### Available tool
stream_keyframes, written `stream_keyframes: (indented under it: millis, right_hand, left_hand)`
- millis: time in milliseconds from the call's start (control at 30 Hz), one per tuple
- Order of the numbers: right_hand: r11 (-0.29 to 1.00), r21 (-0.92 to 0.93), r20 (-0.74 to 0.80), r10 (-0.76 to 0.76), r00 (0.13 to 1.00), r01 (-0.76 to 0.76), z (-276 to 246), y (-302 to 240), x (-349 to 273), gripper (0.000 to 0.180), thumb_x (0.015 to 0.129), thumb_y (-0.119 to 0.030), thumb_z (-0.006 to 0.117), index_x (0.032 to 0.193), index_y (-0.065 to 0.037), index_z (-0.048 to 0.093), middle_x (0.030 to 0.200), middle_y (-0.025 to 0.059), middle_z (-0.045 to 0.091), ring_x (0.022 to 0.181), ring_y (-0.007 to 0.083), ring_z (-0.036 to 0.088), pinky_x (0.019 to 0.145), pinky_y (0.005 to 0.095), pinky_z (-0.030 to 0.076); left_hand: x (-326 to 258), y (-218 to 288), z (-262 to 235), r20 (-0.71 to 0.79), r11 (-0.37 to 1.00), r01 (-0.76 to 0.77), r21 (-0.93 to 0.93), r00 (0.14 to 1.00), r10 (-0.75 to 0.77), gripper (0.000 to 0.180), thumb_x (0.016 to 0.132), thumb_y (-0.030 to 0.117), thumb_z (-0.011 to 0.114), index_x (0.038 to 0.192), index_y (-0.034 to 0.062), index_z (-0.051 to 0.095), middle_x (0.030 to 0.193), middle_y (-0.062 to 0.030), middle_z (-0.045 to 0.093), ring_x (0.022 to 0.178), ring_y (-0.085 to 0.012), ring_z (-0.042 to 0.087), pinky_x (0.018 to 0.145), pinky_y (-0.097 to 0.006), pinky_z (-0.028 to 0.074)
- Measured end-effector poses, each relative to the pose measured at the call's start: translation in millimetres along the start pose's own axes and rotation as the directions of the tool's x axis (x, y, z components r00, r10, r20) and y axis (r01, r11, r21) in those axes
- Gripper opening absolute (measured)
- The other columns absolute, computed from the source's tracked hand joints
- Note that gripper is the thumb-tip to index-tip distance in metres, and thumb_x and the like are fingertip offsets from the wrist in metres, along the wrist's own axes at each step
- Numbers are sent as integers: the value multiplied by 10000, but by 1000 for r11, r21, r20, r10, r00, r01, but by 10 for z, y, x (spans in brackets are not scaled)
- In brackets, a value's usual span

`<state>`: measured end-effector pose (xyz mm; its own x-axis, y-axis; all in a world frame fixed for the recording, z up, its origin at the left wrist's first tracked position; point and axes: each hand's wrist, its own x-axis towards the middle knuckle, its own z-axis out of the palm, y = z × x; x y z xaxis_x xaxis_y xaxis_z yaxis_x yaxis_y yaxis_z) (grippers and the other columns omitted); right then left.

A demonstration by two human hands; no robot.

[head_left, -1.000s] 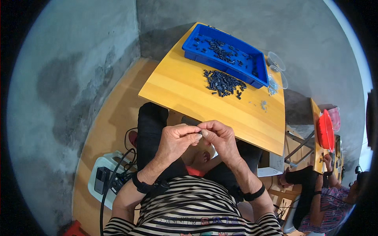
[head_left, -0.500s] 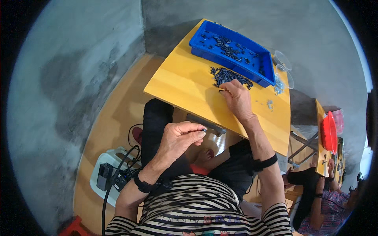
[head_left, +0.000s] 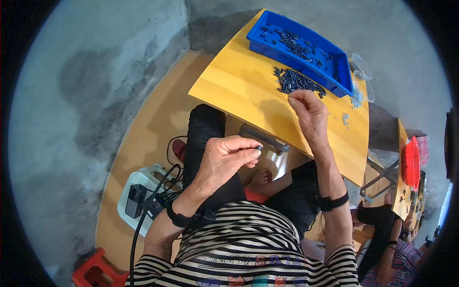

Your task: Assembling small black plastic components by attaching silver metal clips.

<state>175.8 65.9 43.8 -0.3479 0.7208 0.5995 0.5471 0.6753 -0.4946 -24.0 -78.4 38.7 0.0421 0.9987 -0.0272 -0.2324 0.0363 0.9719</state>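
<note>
My left hand (head_left: pixel 228 160) is above my lap, thumb and forefinger pinched on a small dark cylindrical piece (head_left: pixel 259 148) whose end peeks out at the fingertips. Over the yellow table (head_left: pixel 239 71), my right hand (head_left: pixel 311 115) is closed in a pinch, just on the near side of a pile of small black cylindrical pieces (head_left: pixel 296 82). Whatever sits between the right fingertips is too small to make out. Behind the pile stands a blue tray (head_left: pixel 296 64) with more loose black pieces scattered inside.
Clear plastic tubs (head_left: pixel 361 67) and small transparent pieces (head_left: pixel 345 119) lie at the table's right side. A pale stool (head_left: pixel 125 203) with black devices and cables is left of my legs; a red stool (head_left: pixel 98 270) is lower left. Another person (head_left: pixel 394 260) sits right, by a red basin (head_left: pixel 411 162).
The whole view has shifted, so the table appears higher and further right. My right hand has turned a little, and the dark piece seen at its fingertips no longer shows clearly. My left hand keeps its pinch.
</note>
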Motion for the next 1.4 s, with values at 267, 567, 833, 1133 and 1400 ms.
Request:
stream_keyframes:
  millis: [267, 567, 833, 1133, 1400]
  right_hand:
    - [91, 825, 456, 476, 752, -558, -223, -778, -478, 90, 883, -141, 643, 911, -56, 644, 767, 9, 625, 544, 55, 488, 468, 191, 363]
    - [-63, 853, 489, 440, 753, -518, -276, -929, -667, 147, 891, -126, 633, 997, -26, 645, 764, 11, 611, 571, 73, 497, 484, 201, 371]
    - [-268, 811, 585, 393, 709, -521, -296, -903, -697, 107, 874, -133, 654, 930, -47, 623, 701, -10, 558, 566, 75, 453, 504, 222, 344]
    - [-275, 815, 579, 334, 744, -510, -278, -888, -715, 104, 879, -133, 649, 928, -49, 610, 688, -18, 539, 563, 70, 429, 500, 220, 334]
    - [-249, 811, 585, 331, 740, -530, -210, -907, -721, 131, 873, -164, 662, 923, -51, 617, 687, -16, 538, 563, 73, 432, 503, 213, 327]
  left_hand:
    - [-71, 121, 155, 0, 996, -26, 80, 1000, 26, 145, 842, 48, 679, 960, -37, 684, 798, -65, 676, 673, -108, 652, 628, -221, 545]
    - [-139, 254, 343, -33, 975, -125, 186, 991, 133, 125, 821, 17, 680, 933, -37, 692, 753, -59, 663, 649, -79, 630, 561, -189, 495]
    - [-147, 283, 421, -2, 965, -170, 201, 985, 174, 120, 816, 6, 674, 924, -45, 688, 759, -69, 667, 650, -78, 631, 556, -197, 498]
    - [-148, 304, 401, 2, 963, -159, 217, 987, 162, 129, 820, 10, 684, 938, -41, 687, 779, -63, 659, 667, -90, 634, 586, -203, 522]
    - [-170, 302, 354, -39, 959, -140, 247, 987, 154, 112, 821, 14, 681, 917, -43, 688, 750, -50, 654, 635, -75, 612, 558, -198, 494]
